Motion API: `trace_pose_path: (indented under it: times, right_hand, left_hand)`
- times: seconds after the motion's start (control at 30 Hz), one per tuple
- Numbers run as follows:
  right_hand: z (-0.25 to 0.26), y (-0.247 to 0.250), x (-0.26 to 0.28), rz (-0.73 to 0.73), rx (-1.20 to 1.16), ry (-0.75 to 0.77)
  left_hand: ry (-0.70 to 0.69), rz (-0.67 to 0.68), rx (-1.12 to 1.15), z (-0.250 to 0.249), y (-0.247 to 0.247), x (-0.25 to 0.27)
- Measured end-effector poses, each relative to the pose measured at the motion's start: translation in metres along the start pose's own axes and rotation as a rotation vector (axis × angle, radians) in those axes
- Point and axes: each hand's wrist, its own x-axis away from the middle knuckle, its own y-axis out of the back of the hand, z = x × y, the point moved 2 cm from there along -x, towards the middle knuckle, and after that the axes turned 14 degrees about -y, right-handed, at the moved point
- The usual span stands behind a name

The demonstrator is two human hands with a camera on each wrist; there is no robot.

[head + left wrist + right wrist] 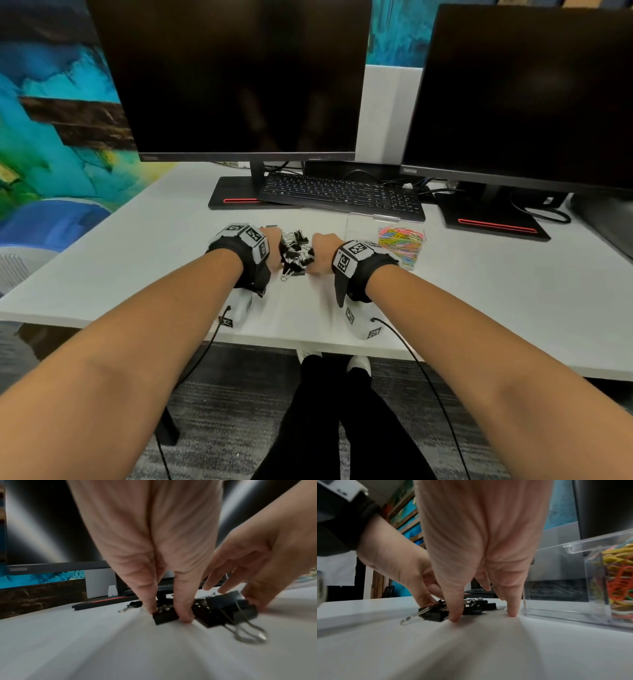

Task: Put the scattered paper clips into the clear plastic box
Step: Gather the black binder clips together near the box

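A heap of black binder clips (294,251) lies on the white desk (137,260) between my two hands. My left hand (274,246) stands on its left side, its straight fingertips (184,616) down on the desk against a small clip (165,617). My right hand (320,250) flanks the heap on the right, with its fingertips (454,616) planted on the desk beside the clips (436,613). Neither hand holds anything. Just right of my right hand stands the clear plastic box (359,228), with coloured paper clips (400,245) inside it (618,581).
A black keyboard (342,195) lies behind the heap, flanked by two monitor stands (236,197) (493,219) under dark screens. The desk's front edge (308,342) runs just behind my wrists. A larger binder clip (228,609) with wire handles lies nearest the front.
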Motion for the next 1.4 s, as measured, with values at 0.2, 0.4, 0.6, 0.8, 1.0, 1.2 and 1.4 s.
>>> trace_pose_path:
  times: [0.2, 0.4, 0.6, 0.8, 1.0, 1.2, 1.4]
  right_hand:
    - [0.01, 0.002, -0.016, 0.056, 0.01, 0.069]
    - [0.024, -0.004, -0.033, 0.086, 0.031, 0.044]
    - [0.027, -0.007, -0.041, 0.241, -0.028, 0.01]
    - [0.017, -0.014, -0.029, 0.211, 0.018, 0.046]
    - [0.008, -0.02, -0.012, 0.189, 0.043, 0.068]
    - [-0.002, -0.015, 0.01, 0.164, 0.054, 0.123]
    - [-0.027, -0.002, 0.03, 0.035, -0.024, 0.175]
  left_hand:
    - [0.018, -0.093, -0.031, -0.013, 0.043, 0.03]
    - [0.078, -0.049, -0.119, 0.017, 0.036, -0.005]
    - [-0.003, 0.05, -0.244, 0.032, 0.006, -0.034]
    - [-0.054, -0.045, -0.177, 0.043, -0.018, -0.049]
    - [-0.135, -0.016, -0.246, -0.023, 0.016, 0.026]
    - [-0.186, -0.019, -0.191, -0.049, 0.01, 0.046]
    - [-0.202, -0.077, -0.134, -0.07, 0.012, 0.054]
